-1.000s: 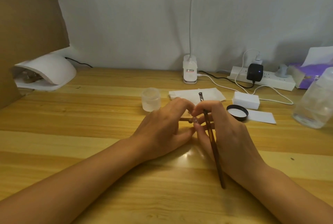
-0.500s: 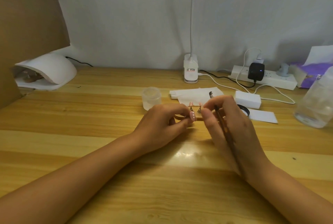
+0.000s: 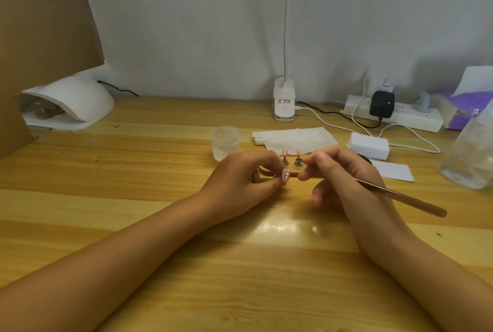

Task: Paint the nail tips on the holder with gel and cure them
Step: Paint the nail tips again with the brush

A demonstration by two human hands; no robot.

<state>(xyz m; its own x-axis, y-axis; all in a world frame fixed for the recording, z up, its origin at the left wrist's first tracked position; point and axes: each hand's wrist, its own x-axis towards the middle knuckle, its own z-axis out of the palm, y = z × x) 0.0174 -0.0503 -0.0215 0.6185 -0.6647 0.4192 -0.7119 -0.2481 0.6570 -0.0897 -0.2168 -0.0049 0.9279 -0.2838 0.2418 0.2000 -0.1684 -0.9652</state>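
The holder (image 3: 292,171) lies on the wooden table (image 3: 160,198) between both hands, two pink nail tips (image 3: 285,151) standing upright on its metal posts. At the holder's left end, the left hand (image 3: 240,179) pinches a dotted pink tip (image 3: 285,174) between thumb and fingers. At its right end, the right hand (image 3: 344,171) has its fingers curled round a brush (image 3: 400,195). Behind and left of the holder stands an uncapped clear jar (image 3: 226,143); its contents cannot be made out. Far left of the holder, the white curing lamp (image 3: 69,102) shelters something brownish. Far right of the holder stands a clear bottle (image 3: 469,160).
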